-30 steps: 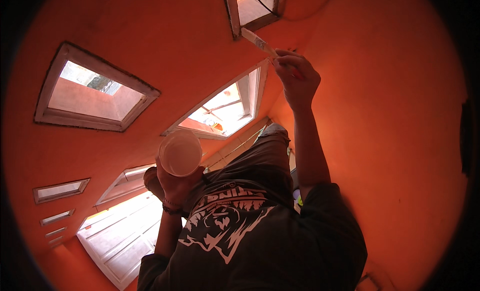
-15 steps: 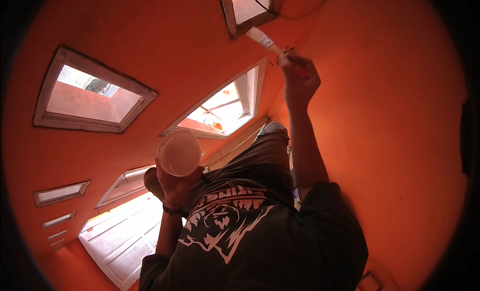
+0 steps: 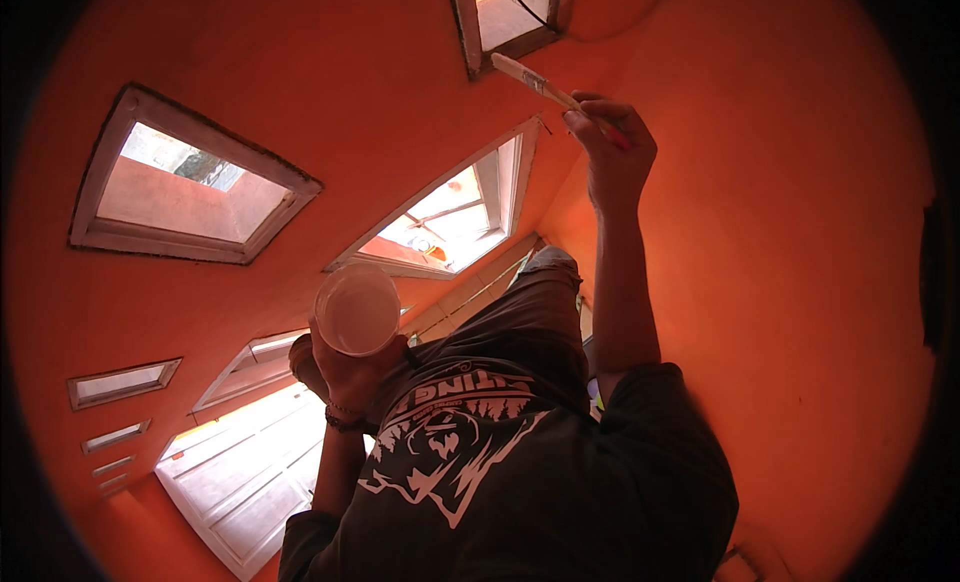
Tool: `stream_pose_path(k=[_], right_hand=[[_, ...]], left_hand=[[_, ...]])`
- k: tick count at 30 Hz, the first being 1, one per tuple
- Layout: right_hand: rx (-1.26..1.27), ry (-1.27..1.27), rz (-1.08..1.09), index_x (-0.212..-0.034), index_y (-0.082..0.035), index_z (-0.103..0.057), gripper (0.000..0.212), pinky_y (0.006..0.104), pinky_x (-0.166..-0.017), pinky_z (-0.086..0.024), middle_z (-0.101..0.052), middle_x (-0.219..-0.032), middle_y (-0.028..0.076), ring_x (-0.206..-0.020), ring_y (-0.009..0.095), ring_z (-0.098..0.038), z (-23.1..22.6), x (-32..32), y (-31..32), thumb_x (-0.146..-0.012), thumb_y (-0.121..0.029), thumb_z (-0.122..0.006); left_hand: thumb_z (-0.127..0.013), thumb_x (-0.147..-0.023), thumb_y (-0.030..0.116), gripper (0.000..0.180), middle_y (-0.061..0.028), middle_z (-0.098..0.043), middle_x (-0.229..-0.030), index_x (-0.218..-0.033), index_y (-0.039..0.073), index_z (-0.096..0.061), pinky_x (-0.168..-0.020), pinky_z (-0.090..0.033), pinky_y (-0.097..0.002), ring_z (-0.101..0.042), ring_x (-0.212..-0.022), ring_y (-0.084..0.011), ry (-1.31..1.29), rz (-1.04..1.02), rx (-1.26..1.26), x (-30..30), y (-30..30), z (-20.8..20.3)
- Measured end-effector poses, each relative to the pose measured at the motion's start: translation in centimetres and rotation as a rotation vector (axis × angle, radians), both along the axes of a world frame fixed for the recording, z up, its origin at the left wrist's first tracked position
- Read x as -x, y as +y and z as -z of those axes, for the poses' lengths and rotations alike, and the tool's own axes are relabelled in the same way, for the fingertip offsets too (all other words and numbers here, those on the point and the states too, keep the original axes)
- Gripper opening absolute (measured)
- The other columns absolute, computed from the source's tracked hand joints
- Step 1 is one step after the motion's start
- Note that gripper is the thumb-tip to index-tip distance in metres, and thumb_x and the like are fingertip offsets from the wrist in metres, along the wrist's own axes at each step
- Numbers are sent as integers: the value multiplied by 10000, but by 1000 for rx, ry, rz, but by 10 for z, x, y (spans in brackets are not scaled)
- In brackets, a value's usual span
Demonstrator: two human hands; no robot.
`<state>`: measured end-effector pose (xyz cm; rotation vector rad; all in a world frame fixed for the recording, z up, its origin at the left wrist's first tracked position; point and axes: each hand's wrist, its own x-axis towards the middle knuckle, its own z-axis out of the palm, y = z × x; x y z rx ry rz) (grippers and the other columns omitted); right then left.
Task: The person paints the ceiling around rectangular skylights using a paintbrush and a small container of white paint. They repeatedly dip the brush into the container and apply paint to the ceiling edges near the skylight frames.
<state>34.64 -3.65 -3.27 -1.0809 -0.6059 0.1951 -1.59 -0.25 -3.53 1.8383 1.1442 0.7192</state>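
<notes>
A paintbrush (image 3: pixel 540 85) is gripped by its handle in my right hand (image 3: pixel 620 154), raised high toward the orange wall. Turned nearly edge-on, its pale bristles reach the lower corner of a small window frame (image 3: pixel 487 64); whether they touch it I cannot tell. My left hand (image 3: pixel 350 380) is wrapped round a pale, round plastic tub (image 3: pixel 357 310) in front of my body. The tub's open top faces up and its inside looks whitish. My left fingers are partly hidden beneath it.
Orange walls (image 3: pixel 760 232) surround me. Left of the brush is a white-framed window opening (image 3: pixel 190 192), and a larger window (image 3: pixel 450 217) lies below the brush. Smaller openings (image 3: pixel 125 384) line the far left. A white panelled door (image 3: pixel 250 482) is at lower left.
My right hand has shifted slightly right and rolled the brush, so its broad face now shows edge-on. My left hand and the tub stay nearly where they were.
</notes>
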Motion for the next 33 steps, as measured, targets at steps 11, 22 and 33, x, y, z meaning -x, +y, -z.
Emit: stream_pose_path(k=[11,22,33], right_hand=[[-31,10,-226,-909,8,-697,148,252,-787,-543,-707,-997,95,-896,145,-661,-3,-19,-2,-784,86,-715],[63,-32,-152,-883,8,-684,157,276,-819,-551,-699,-1050,111,-939,174,-668,-20,-15,-12,-779,126,-685],[154,-361,-253,-818,4,-697,107,280,-826,-540,-707,-986,76,-927,154,-665,-25,-19,2,-800,104,-661]], left_hand=[[-915,-595,73,847,-100,-588,-1164,-1272,26,-407,-881,-510,-322,-598,-1043,-178,-3,-11,26,3,1,8],[-910,-606,72,850,-97,-589,-1174,-1287,25,-403,-894,-509,-328,-598,-1053,-177,-8,27,-17,2,-1,10],[-907,-611,68,846,-100,-593,-1176,-1291,19,-408,-894,-513,-326,-605,-1057,-179,43,-9,7,1,-1,6]])
